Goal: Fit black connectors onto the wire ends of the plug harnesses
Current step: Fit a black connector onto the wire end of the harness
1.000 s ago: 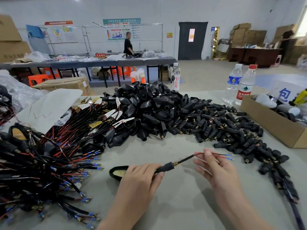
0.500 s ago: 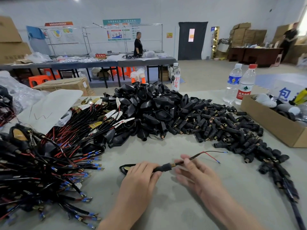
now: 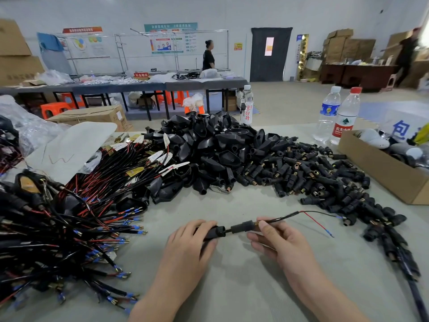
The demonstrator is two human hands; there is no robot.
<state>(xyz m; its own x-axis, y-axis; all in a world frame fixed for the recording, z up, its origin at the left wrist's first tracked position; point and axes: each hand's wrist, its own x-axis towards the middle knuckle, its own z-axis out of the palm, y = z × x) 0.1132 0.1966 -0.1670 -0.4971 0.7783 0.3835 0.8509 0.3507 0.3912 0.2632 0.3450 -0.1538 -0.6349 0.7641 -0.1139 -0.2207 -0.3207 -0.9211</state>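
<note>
Near edge of the bench [image 3: 232, 287]: the left hand [image 3: 188, 247] curls round the plug harness [image 3: 212, 232] at its black plug body, and the right hand [image 3: 278, 242] pinches the cable just behind a black connector [image 3: 242, 227] sitting on it. Red and black wire ends [image 3: 320, 225] trail free. Left edge, a tangled pile of harnesses [image 3: 69, 228]; mid-bench, heaped loose connectors [image 3: 313, 180]. Right edge, an open cardboard box [image 3: 380, 173] holds pale rounded items, too blurred to name. Two water bottles [image 3: 327, 112] stand at the far edge.
</note>
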